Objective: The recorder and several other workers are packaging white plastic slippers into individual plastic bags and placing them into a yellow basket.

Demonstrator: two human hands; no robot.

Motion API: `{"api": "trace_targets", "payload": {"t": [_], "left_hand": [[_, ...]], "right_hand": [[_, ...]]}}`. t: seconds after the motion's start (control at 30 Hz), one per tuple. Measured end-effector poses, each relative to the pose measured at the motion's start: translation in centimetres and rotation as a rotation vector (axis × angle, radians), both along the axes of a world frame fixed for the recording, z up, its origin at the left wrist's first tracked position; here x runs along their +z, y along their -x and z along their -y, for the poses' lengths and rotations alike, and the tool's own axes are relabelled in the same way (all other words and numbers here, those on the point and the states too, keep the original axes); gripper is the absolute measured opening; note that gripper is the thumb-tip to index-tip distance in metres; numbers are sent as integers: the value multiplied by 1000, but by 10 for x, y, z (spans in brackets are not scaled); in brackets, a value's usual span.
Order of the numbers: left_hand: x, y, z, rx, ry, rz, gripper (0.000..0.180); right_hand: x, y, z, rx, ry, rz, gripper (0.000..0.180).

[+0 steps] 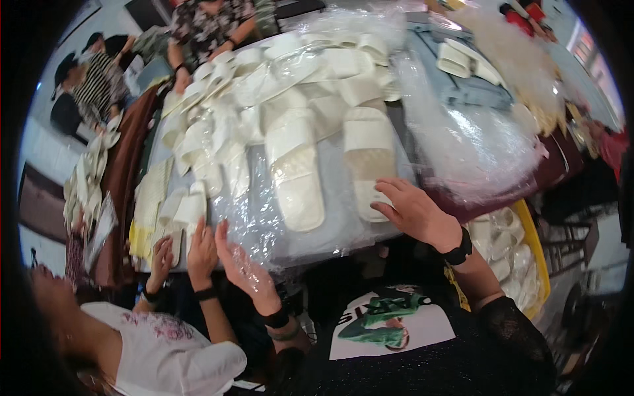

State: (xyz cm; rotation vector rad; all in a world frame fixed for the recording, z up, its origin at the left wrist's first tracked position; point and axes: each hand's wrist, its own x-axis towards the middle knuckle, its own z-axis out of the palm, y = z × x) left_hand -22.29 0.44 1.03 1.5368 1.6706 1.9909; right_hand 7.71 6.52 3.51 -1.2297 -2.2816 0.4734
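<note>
My left hand (pixel 251 277) is raised at the table's near edge, its fingers stretched out. Shiny clear plastic film lies over its palm; whether it grips the film is unclear. My right hand (pixel 422 216) rests at the heel of a white slipper (pixel 368 162), thumb and fingers apart. This slipper lies flat, toe pointing away from me. To its left another white slipper (pixel 296 175) lies on clear plastic, also toe away. Beyond them spreads a pile of white slippers (pixel 277 72), some under clear wrapping.
A co-worker's hands (pixel 201 254) are close to my left hand, near several slippers (pixel 181 208). Another person (pixel 211 30) stands across the table. Clear plastic bags (pixel 462 152) cover the right side. A yellow crate (pixel 543 264) of slippers stands below right.
</note>
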Motion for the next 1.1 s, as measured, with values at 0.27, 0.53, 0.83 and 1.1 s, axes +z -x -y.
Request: {"api": "trace_targets", "payload": {"t": [0.27,0.53,0.83,1.1], "left_hand": [[-6,19,9,78,53,-104,39],[-1,13,8,128,135,-130,38],[6,-4,4,58,138,-70,40],[26,10,10,60,99,64,41]], "right_hand": [[-54,50,-69,-269,3,245,90],[-170,109,-166,-368,-56,56,111],[-164,89,-184,-395,109,-680,28],[-65,56,-97,-259,-242,-1133,30]]}}
